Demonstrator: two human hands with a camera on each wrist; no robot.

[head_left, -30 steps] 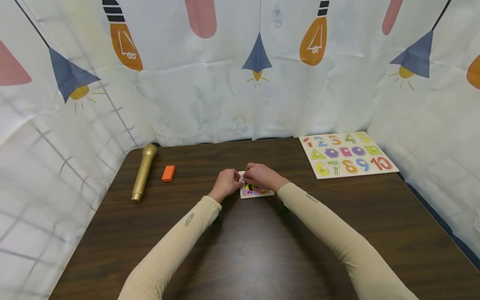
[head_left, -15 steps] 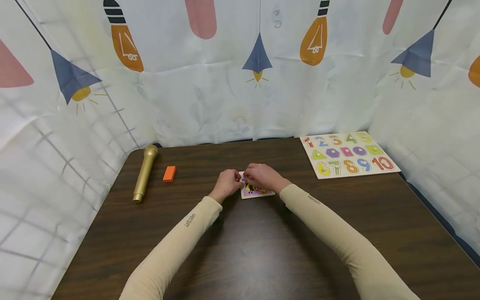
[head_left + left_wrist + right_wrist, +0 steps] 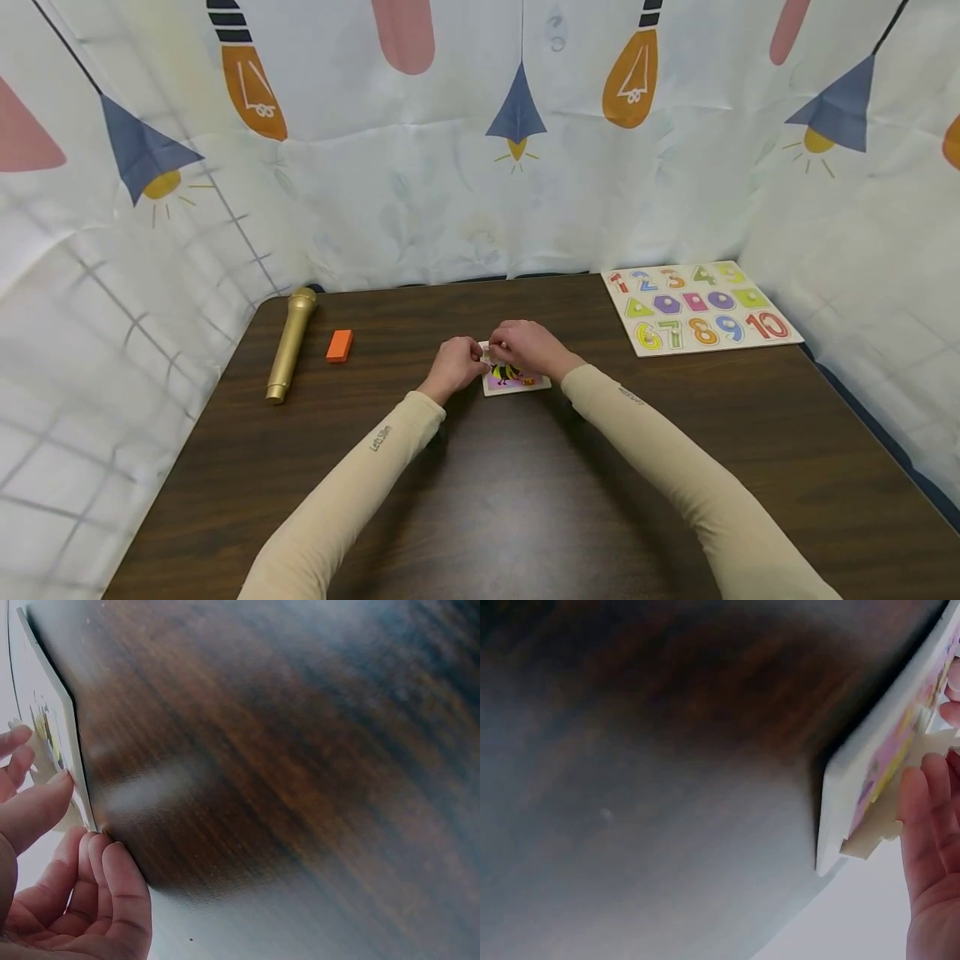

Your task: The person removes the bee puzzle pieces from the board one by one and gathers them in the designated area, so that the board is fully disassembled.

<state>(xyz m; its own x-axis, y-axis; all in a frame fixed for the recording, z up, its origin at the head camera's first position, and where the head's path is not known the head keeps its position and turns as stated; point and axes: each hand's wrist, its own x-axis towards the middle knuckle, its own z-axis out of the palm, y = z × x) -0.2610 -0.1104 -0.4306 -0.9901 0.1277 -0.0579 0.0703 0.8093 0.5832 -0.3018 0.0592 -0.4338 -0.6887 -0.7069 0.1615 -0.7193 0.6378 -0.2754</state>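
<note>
A small square puzzle board with a bee picture lies on the dark table between both hands. My left hand grips its left edge; in the left wrist view the thumb presses on the top face and the fingertips sit at the board's edge. Over the upper part of the board, my right hand pinches a puzzle piece. The right wrist view shows this thin piece tilted up from the board, its pale wooden side exposed. Fingers cover much of the bee picture.
To the left lie a gold microphone and an orange block. A number-and-shape puzzle board lies at the back right. Behind the wooden table hangs a white patterned curtain.
My right hand has risen slightly over the board, with its fingers still at the piece. My left hand keeps its hold at the board's left edge.
</note>
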